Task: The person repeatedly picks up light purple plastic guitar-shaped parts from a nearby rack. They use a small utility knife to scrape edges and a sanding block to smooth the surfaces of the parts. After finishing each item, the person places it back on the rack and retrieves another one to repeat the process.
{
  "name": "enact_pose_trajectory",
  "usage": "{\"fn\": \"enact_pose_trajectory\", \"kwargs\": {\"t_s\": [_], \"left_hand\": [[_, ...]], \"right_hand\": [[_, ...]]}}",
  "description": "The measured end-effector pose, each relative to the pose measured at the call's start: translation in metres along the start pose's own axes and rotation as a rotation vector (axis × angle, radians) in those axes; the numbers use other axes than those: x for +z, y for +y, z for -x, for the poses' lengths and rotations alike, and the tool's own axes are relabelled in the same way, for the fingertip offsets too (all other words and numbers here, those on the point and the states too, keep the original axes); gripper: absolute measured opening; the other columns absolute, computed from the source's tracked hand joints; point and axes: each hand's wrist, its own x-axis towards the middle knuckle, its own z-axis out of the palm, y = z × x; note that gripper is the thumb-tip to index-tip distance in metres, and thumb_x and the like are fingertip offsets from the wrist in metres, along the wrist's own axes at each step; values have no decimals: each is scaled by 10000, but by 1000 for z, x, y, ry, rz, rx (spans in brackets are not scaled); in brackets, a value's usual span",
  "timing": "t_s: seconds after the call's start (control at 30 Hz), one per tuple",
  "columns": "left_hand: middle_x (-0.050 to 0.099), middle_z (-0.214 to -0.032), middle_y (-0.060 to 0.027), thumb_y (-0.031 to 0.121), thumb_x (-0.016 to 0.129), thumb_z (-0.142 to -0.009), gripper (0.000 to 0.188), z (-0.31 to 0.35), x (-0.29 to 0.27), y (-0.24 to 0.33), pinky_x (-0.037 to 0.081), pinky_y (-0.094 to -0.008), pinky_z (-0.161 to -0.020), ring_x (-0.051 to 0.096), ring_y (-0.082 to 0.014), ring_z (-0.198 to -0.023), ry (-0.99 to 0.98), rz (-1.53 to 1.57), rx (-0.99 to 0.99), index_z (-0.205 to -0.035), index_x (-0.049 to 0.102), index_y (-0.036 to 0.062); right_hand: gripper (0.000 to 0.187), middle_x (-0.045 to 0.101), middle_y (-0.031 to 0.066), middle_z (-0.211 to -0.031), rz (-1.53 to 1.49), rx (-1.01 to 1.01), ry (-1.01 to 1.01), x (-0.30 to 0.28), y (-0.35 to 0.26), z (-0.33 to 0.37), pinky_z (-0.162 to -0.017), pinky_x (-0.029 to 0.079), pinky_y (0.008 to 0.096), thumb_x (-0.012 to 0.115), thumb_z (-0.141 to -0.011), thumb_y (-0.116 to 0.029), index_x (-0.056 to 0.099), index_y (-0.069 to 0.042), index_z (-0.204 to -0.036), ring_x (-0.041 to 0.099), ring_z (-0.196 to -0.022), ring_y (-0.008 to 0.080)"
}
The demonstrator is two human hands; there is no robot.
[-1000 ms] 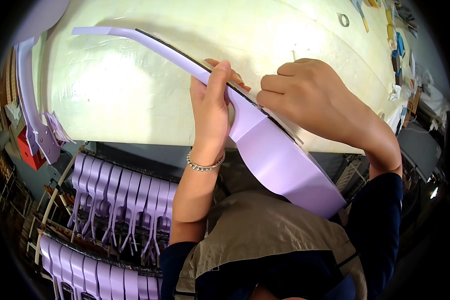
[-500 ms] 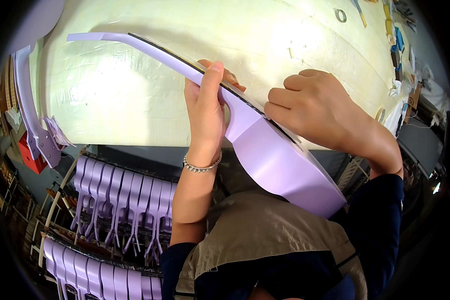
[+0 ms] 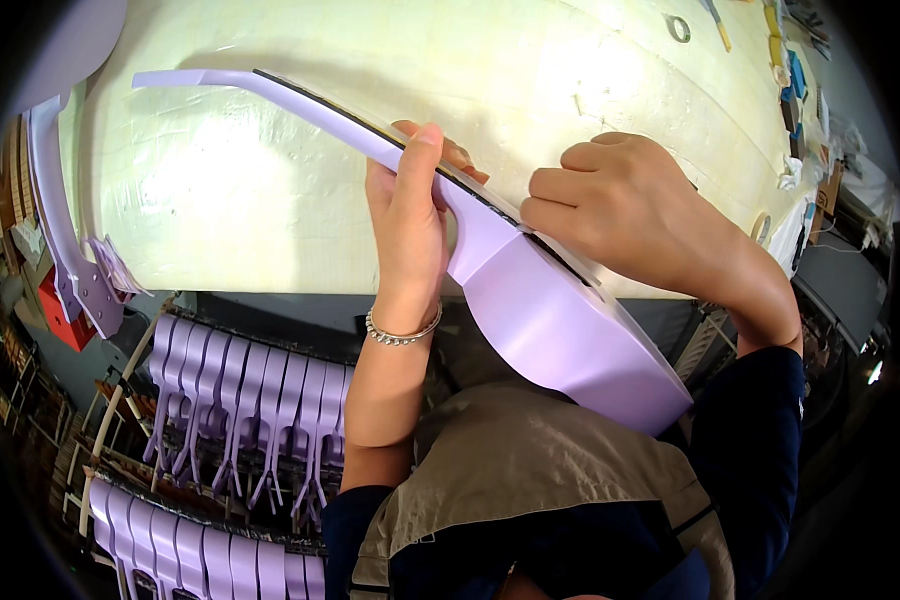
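A lavender ukulele (image 3: pixel 560 310) lies on its side, its body against my apron and its neck running to the far left. My left hand (image 3: pixel 410 205) is wrapped round the neck, thumb up along the side and fingertips showing past the dark fretboard edge. Close by the joint of neck and body, my right hand (image 3: pixel 610 200) is closed with curled fingers at the fretboard edge. Whatever it may pinch is hidden behind the knuckles.
A pale worktable (image 3: pixel 240 210) stretches ahead. Another lavender ukulele (image 3: pixel 50 200) stands at the left edge beside a red box (image 3: pixel 65 315). Racks hold several lavender ukuleles (image 3: pixel 240 390) at lower left. A tape roll (image 3: pixel 679 28) lies at the far right.
My right hand has shifted slightly left and up along the fretboard edge. The left hand keeps its grip on the neck, and the ukulele has barely moved.
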Motion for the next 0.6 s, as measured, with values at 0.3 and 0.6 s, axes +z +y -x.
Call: {"fn": "enact_pose_trajectory", "kwargs": {"t_s": [0.3,0.6], "left_hand": [[495,-675,-41,276,546,-858,246,0,0,0,479,-332,-649,517,-162,-683,16,9,1,-756,476,63],[517,-701,-44,241,533,-879,193,0,0,-1,484,-320,-654,523,-143,-680,-10,31,4,-830,456,71]], "right_hand": [[13,518,-2,-637,-68,-19,17,2,6,1,-525,475,307,581,-656,-98,569,-102,-653,565,-599,178],[92,580,-5,-728,-274,51,8,15,18,18,-566,464,299,618,-699,-106,602,-81,-785,577,-671,172]]}}
